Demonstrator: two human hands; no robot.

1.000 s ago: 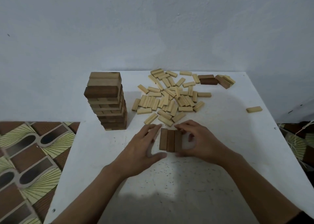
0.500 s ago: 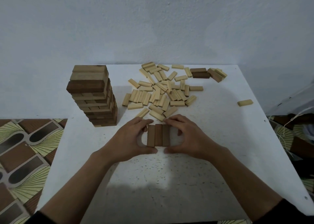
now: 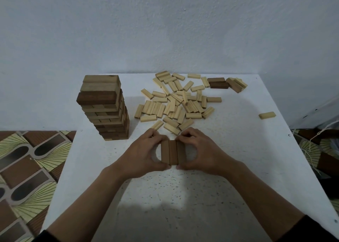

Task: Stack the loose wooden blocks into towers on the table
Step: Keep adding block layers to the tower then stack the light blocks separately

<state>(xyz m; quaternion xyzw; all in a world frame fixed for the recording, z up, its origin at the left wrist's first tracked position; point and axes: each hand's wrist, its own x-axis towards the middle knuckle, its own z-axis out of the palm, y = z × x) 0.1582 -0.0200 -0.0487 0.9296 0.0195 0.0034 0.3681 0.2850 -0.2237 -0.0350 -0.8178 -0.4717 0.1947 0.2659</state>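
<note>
Three dark brown blocks (image 3: 173, 152) lie flat side by side on the white table (image 3: 238, 150), in its middle. My left hand (image 3: 143, 153) curls round their left side, thumb at the near end and fingers at the far end. My right hand (image 3: 200, 152) grips the right side the same way. A tall finished tower (image 3: 104, 107) of mixed brown and pale blocks stands at the back left. A heap of loose pale blocks (image 3: 176, 104) is spread just behind my hands.
A few dark blocks (image 3: 219, 82) lie at the back right by the wall. One pale block (image 3: 267, 115) lies alone near the right edge. Patterned floor (image 3: 27, 168) shows past the table's left edge, cords (image 3: 315, 144) past the right.
My hands have closed in from both sides and now clasp the three dark blocks, pressed tightly together. The camera view has shifted a little; the blocks stay in the same spot.
</note>
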